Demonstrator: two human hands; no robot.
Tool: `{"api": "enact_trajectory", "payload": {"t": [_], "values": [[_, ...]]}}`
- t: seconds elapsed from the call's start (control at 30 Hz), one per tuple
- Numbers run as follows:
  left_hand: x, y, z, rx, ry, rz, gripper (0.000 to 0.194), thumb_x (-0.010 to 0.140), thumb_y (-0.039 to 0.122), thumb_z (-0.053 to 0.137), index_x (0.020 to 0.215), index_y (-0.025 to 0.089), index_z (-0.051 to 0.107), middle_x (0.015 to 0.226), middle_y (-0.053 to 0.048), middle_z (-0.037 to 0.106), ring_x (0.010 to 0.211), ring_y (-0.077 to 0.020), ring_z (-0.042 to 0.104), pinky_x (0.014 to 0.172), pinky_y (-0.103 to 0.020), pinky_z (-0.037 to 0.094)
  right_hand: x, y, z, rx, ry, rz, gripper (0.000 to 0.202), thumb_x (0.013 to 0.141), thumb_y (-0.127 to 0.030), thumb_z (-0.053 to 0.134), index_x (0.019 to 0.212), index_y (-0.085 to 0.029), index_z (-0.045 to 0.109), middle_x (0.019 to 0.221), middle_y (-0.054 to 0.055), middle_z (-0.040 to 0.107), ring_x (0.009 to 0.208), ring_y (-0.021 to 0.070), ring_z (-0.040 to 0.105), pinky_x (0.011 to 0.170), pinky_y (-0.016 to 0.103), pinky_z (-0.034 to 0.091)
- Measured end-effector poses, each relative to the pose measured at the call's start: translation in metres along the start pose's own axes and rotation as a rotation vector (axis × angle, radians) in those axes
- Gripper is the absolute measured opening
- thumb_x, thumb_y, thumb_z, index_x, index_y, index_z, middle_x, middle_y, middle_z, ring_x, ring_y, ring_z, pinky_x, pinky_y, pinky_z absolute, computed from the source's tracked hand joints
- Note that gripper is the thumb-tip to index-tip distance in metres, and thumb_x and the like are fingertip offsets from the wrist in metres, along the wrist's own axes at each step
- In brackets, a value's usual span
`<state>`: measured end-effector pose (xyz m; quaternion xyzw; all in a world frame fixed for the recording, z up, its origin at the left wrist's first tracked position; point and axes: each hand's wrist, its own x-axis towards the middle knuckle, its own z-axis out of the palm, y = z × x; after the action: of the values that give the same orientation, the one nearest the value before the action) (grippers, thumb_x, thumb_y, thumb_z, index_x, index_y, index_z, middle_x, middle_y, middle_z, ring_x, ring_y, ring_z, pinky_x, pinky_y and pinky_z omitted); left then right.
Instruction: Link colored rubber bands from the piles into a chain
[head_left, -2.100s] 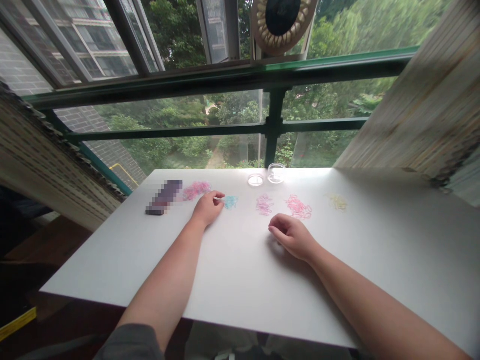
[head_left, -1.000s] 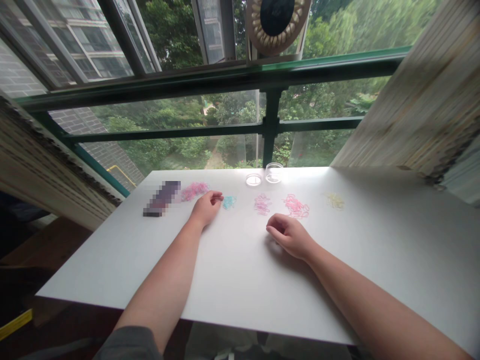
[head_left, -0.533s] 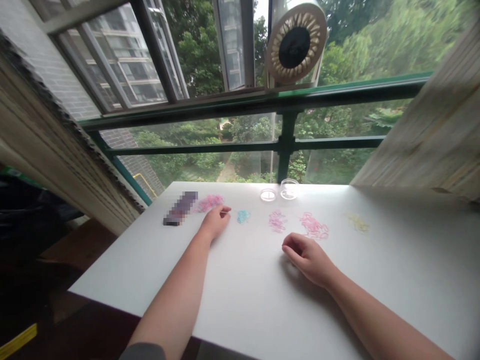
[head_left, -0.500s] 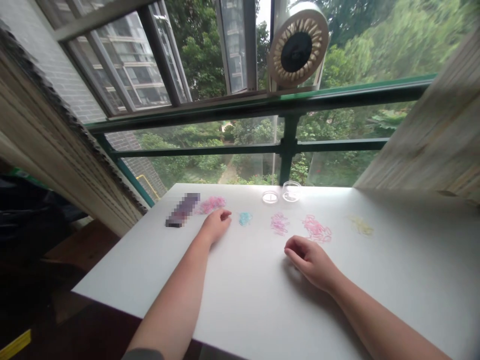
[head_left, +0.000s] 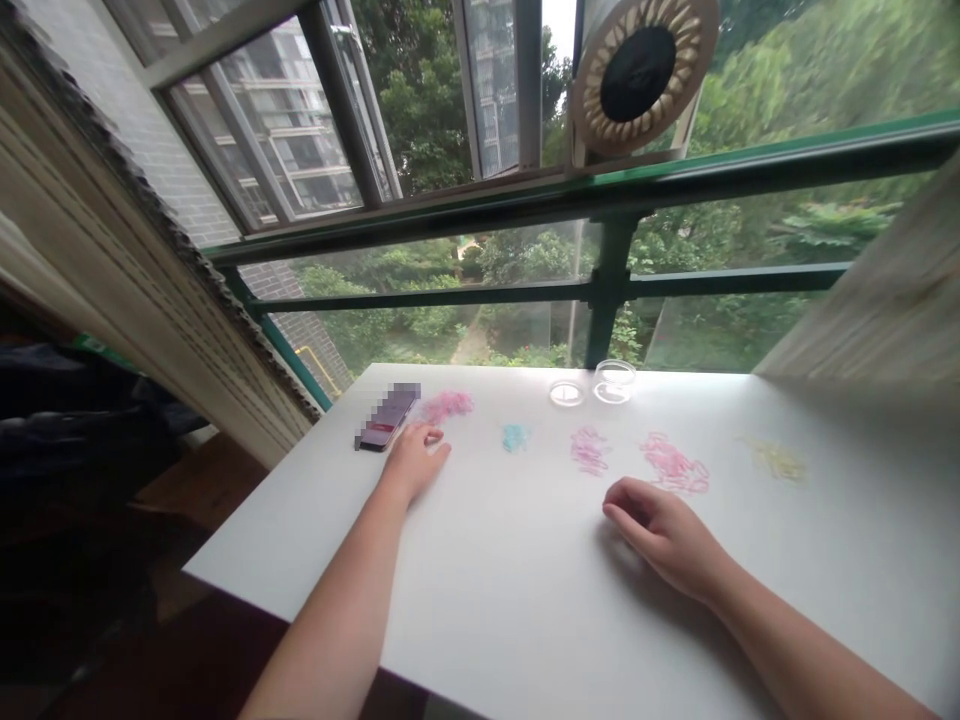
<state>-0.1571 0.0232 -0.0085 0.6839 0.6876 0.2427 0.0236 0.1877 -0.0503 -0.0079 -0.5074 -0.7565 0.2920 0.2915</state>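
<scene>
Several piles of small, thin coloured loops, which look like rubber bands, lie across the white table [head_left: 480,560]. My left hand [head_left: 415,460] is just in front of the mixed pink heap [head_left: 448,405], thumb and fingers apart, with nothing visible between them. My right hand [head_left: 664,525] hovers low in front of the pink pile [head_left: 675,464], fingers curled and thumb drawn in to the fingertips. Whatever it may hold is hidden. Between the hands are a blue pile [head_left: 514,437] and a purple pile [head_left: 589,451]. A yellow pile [head_left: 781,460] lies to the right.
A phone [head_left: 388,417], partly pixelated, rests left of the mixed heap. At the table's back edge are a clear round container [head_left: 614,383] and a clear flat lid [head_left: 566,393]. Behind stand a green railing [head_left: 420,300] and a window. A curtain [head_left: 135,220] hangs at left.
My left hand has drawn back from beside the blue pile toward the phone, and its thumb and fingers have parted. The view has turned slightly left. My right hand keeps its curled shape.
</scene>
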Motion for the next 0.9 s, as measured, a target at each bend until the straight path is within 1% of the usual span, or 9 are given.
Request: {"api": "enact_trajectory", "payload": {"t": [0.1, 0.2, 0.27, 0.47, 0.7, 0.9], "values": [[0.0, 0.006, 0.007, 0.03, 0.002, -0.029, 0.038, 0.074, 0.038, 0.058, 0.106, 0.019, 0.062, 0.113, -0.009, 0.057, 0.107, -0.0247, 0.053, 0.099, -0.036, 0.038, 0.0, -0.001, -0.001, -0.007, -0.009, 0.012, 0.018, 0.084, -0.033, 0.045, 0.074, -0.02, 0.052, 0.067, 0.0, 0.057, 0.062, 0.0147, 0.051, 0.057, 0.026, 0.039], [0.0, 0.008, 0.012, 0.071, -0.006, -0.078, 0.043, 0.075, 0.042, 0.057, 0.11, 0.019, 0.061, 0.118, -0.011, 0.055, 0.112, -0.0266, 0.049, 0.101, -0.037, 0.035, 0.001, -0.001, -0.001, -0.015, -0.005, 0.011, 0.017, 0.084, -0.033, 0.046, 0.075, -0.02, 0.053, 0.068, 0.0, 0.058, 0.063, 0.0148, 0.052, 0.059, 0.027, 0.04], [0.0, 0.008, 0.013, 0.085, -0.011, -0.083, 0.045, 0.075, 0.044, 0.056, 0.112, 0.019, 0.06, 0.12, -0.011, 0.054, 0.113, -0.0273, 0.048, 0.102, -0.038, 0.033, 0.0, -0.001, -0.001, -0.015, 0.002, 0.01, 0.017, 0.084, -0.034, 0.046, 0.075, -0.02, 0.053, 0.067, 0.0, 0.058, 0.063, 0.0148, 0.052, 0.059, 0.027, 0.04], [0.0, 0.008, 0.012, 0.071, -0.02, -0.078, 0.05, 0.075, 0.045, 0.055, 0.115, 0.016, 0.059, 0.124, -0.014, 0.052, 0.112, -0.0305, 0.047, 0.101, -0.041, 0.032, 0.0, -0.001, 0.0, -0.003, 0.03, 0.003, 0.017, 0.082, -0.033, 0.047, 0.074, -0.02, 0.054, 0.068, 0.001, 0.059, 0.063, 0.0159, 0.053, 0.058, 0.028, 0.04], [-0.001, 0.008, 0.013, 0.065, 0.001, -0.046, 0.049, 0.075, 0.043, 0.055, 0.114, 0.014, 0.058, 0.121, -0.015, 0.054, 0.113, -0.0286, 0.048, 0.102, -0.039, 0.032, 0.001, -0.001, 0.0, 0.003, 0.038, 0.005, 0.017, 0.082, -0.033, 0.047, 0.073, -0.02, 0.054, 0.066, 0.0, 0.059, 0.061, 0.0154, 0.053, 0.058, 0.028, 0.041], [-0.003, 0.007, 0.01, 0.02, 0.02, -0.05, 0.05, 0.075, 0.04, 0.055, 0.115, 0.01, 0.057, 0.118, -0.016, 0.056, 0.114, -0.0286, 0.049, 0.102, -0.038, 0.035, 0.001, -0.003, 0.0, 0.019, 0.034, 0.011, 0.017, 0.082, -0.032, 0.047, 0.073, -0.02, 0.053, 0.065, 0.0, 0.058, 0.06, 0.0146, 0.052, 0.056, 0.027, 0.04]]}}
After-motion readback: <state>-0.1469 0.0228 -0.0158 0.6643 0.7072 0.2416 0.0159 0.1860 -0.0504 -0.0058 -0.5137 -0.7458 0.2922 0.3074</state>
